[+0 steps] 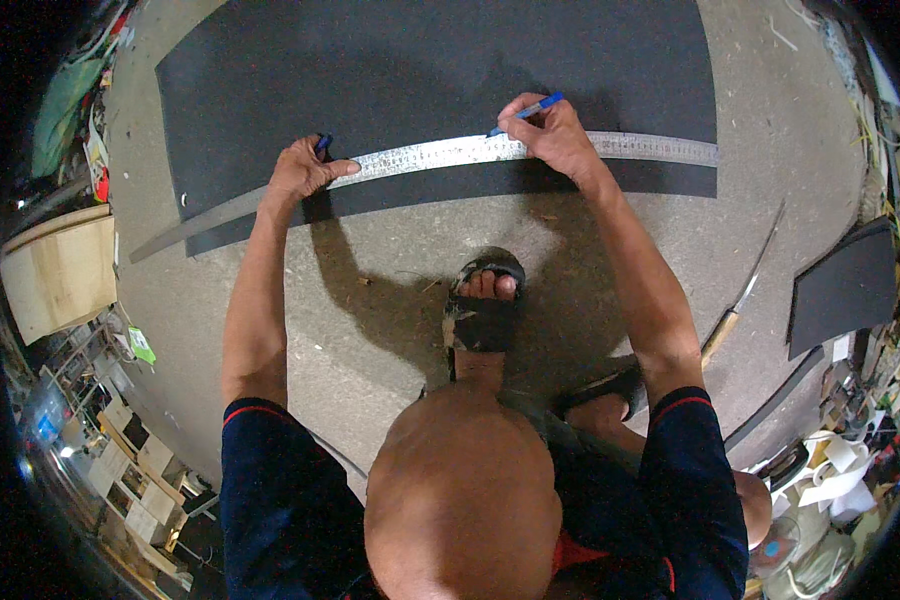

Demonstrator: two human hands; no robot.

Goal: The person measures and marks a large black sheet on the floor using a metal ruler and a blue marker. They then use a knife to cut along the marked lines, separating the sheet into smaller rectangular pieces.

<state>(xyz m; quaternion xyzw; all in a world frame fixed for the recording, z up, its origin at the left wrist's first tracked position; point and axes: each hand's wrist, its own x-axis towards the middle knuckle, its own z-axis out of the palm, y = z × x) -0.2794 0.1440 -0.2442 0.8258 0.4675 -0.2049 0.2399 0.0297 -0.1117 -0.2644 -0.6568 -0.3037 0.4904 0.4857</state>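
A large black sheet [440, 60] lies flat on the floor in front of me. Along its near side runs a long steel ruler [415, 158], its left end reaching past the sheet over the concrete. With the thumb pressed on the ruler, my left hand [305, 168] grips it; a small blue piece [322, 143], perhaps a pen cap, pokes out between its fingers. My right hand [550, 135] is closed around a blue pen [545, 102], whose tip meets the ruler's far edge. The lower part of this hand rests over the ruler.
A long thin blade with a wooden handle [720, 338] lies on the concrete floor [390, 240] at right, near a smaller black sheet [843, 290]. My sandalled foot [485, 300] stands close to the sheet. Pale boards [60, 272] lean at left; clutter lines both sides.
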